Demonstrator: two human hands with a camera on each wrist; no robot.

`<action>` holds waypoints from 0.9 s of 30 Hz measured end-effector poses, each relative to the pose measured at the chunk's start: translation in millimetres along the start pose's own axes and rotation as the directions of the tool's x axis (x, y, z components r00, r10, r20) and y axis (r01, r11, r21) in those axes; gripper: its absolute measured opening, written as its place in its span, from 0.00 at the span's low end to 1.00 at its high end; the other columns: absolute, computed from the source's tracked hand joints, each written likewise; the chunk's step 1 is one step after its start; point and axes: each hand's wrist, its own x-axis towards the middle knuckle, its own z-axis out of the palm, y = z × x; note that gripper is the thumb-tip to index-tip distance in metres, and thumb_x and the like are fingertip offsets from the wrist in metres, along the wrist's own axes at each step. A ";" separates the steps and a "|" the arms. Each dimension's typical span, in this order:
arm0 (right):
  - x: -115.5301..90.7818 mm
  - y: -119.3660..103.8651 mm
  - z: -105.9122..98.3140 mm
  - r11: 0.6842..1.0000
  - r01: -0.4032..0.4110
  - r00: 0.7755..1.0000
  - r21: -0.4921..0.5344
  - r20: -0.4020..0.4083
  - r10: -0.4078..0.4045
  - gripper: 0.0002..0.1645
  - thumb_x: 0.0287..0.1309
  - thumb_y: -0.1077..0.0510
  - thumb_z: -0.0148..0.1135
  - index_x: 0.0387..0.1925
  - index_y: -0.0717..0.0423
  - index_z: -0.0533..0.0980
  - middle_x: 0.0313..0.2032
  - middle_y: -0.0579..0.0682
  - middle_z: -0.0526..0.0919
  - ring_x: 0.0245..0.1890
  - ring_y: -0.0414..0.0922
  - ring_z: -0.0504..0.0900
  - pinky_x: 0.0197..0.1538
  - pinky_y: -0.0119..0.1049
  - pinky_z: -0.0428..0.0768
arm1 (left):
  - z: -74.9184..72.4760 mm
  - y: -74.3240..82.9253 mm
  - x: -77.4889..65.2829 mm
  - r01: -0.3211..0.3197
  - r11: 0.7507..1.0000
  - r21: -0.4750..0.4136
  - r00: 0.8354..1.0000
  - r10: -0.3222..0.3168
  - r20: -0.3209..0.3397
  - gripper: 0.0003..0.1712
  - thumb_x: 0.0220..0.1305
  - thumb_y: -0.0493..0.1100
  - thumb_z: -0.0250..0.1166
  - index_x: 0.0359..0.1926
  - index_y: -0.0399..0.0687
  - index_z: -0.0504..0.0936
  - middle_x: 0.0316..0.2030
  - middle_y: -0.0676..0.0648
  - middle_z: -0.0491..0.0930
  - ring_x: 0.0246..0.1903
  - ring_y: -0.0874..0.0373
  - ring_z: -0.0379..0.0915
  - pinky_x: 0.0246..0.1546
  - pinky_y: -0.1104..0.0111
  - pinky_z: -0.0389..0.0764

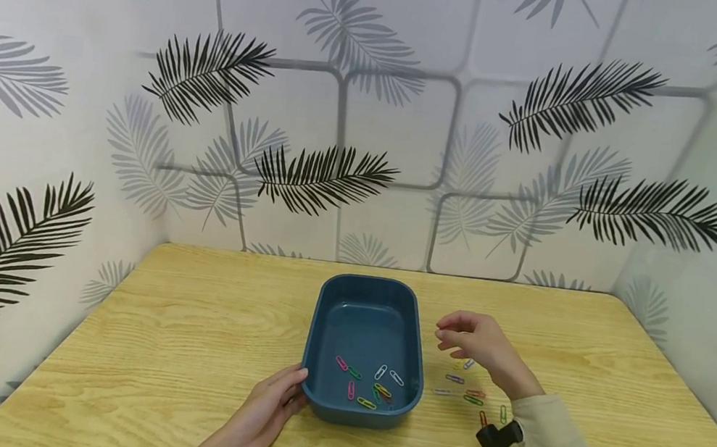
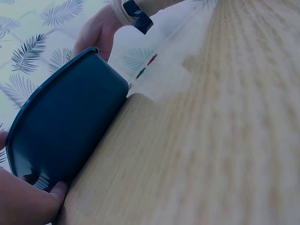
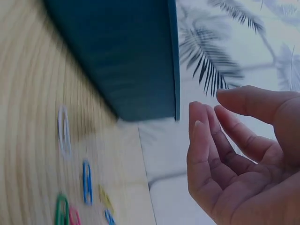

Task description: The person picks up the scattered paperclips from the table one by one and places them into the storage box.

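Observation:
A dark blue rectangular bin [image 1: 357, 418] stands on the table, with several colored paper clips [image 1: 367, 403] lying in its near half. My left hand [image 1: 262, 414] grips the bin's near left corner, thumb at the rim and fingers against the outer wall. Beyond the bin's right side hovers my right hand [image 1: 484, 342], its fingers loosely bent. In the right wrist view, a gap shows between thumb and fingertips, and nothing is in them. Several loose paper clips lie on the table below that hand, among them a green clip [image 1: 473, 400] and a white clip [image 3: 64, 131].
The light wooden table [image 1: 216, 325] meets a wall [image 1: 400, 140] with leaf patterns at its back edge. A black device [image 1: 498, 438] sits on the right wrist, above the tabletop near an orange clip [image 1: 484, 418].

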 end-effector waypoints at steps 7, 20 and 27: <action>3.8 18.9 -17.9 0.992 -0.018 1.000 -0.127 -0.003 0.017 0.19 0.64 0.61 0.59 0.51 0.73 0.74 0.42 0.59 0.82 0.40 0.52 0.81 0.40 0.44 0.83 | 0.1 0.3 0.6 0.005 1.000 -0.002 1.000 -0.005 -0.005 0.36 0.73 0.47 0.54 0.69 0.26 0.56 0.67 0.32 0.60 0.61 0.50 0.63 0.62 0.60 0.67; 5.7 39.5 -49.2 0.918 0.065 0.998 -0.391 0.004 -0.069 0.15 0.60 0.65 0.62 0.46 0.74 0.77 0.39 0.62 0.83 0.37 0.53 0.81 0.36 0.44 0.83 | -1.1 1.6 -1.9 -0.007 1.000 0.002 1.000 0.007 0.006 0.36 0.72 0.49 0.56 0.69 0.26 0.57 0.64 0.36 0.65 0.57 0.56 0.67 0.61 0.61 0.68; 11.6 43.8 -48.0 0.836 0.173 0.985 -0.521 0.074 -0.157 0.13 0.56 0.68 0.62 0.42 0.73 0.80 0.36 0.61 0.83 0.36 0.54 0.80 0.37 0.47 0.82 | -0.7 0.7 -1.6 -0.002 1.000 0.006 1.000 0.001 0.013 0.37 0.73 0.49 0.55 0.69 0.27 0.56 0.67 0.34 0.60 0.61 0.52 0.63 0.63 0.61 0.67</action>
